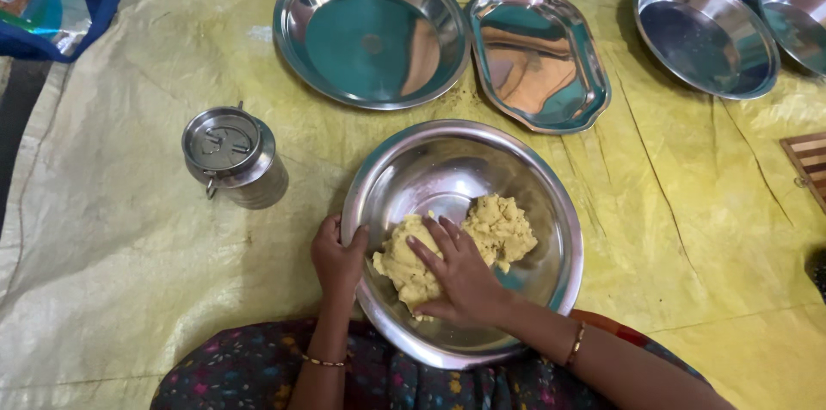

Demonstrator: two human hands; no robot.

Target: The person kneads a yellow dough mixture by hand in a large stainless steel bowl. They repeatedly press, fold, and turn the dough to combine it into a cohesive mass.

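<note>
Though creased, yellow sheet [129,272] under bowl [447,165]

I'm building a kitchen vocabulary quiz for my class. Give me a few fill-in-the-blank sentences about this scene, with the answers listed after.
1. The right hand presses the lump of yellow ____ in the round steel bowl.
2. The left hand grips the bowl's ____.
3. The small lidded steel can stands to the bowl's ____.
4. Everything rests on a ____ plastic sheet.

Answers: dough; rim; left; yellow
</note>
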